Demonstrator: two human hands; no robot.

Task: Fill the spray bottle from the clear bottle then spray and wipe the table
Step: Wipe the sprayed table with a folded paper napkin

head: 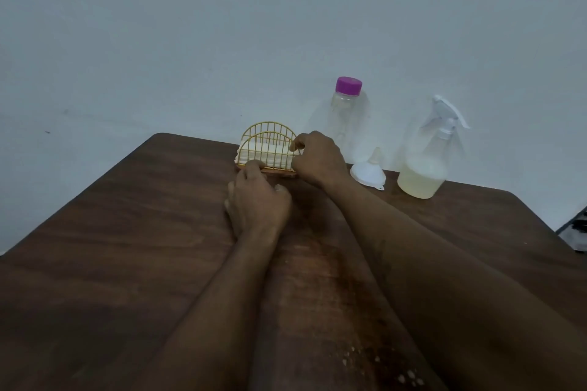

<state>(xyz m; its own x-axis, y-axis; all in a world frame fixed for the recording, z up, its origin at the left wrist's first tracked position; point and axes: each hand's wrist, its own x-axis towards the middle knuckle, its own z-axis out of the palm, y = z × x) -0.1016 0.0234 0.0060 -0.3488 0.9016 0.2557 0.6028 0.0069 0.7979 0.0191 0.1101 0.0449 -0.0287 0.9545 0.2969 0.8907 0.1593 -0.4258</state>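
Observation:
A yellow wire napkin holder (266, 140) with white napkins (254, 152) stands at the far middle of the dark wooden table (127, 232). My left hand (257, 200) rests against the holder's base, fingers curled. My right hand (317, 159) pinches a napkin at the holder's right end. The clear bottle (346, 114) with a purple cap stands behind by the wall and looks empty. The spray bottle (427, 162), holding pale yellowish liquid, stands at the far right. Droplets (409, 378) lie on the near table.
A white funnel (368, 171) lies on the table between the clear bottle and the spray bottle. A plain wall (190, 41) runs right behind the table. The table's right corner is rounded, with a dark object (575, 232) beyond it.

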